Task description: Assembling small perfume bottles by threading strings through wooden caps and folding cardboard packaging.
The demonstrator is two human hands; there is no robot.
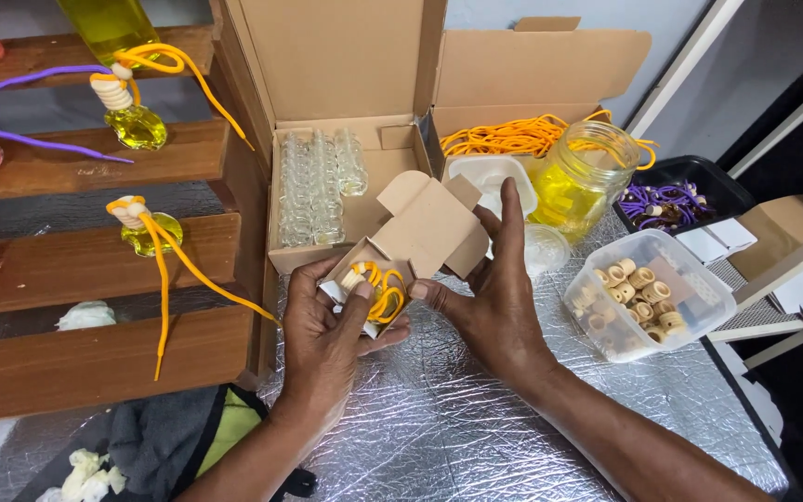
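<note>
My left hand (327,339) holds a small brown cardboard box (420,232) with its flaps open. Inside the box sits a little bottle with a wooden cap and a coiled orange cord (381,286). My left thumb presses on the cord at the box mouth. My right hand (494,297) steadies the box from the right, with fingers behind the raised flaps and the thumb at the opening.
A large open carton (346,177) behind holds rows of small glass bottles (313,186). To the right stand a jar of yellow liquid (583,181), orange cords (513,135), a tub of wooden rings (643,293) and a black tray of purple cords (671,200). Wooden shelves (95,242) at left carry filled bottles.
</note>
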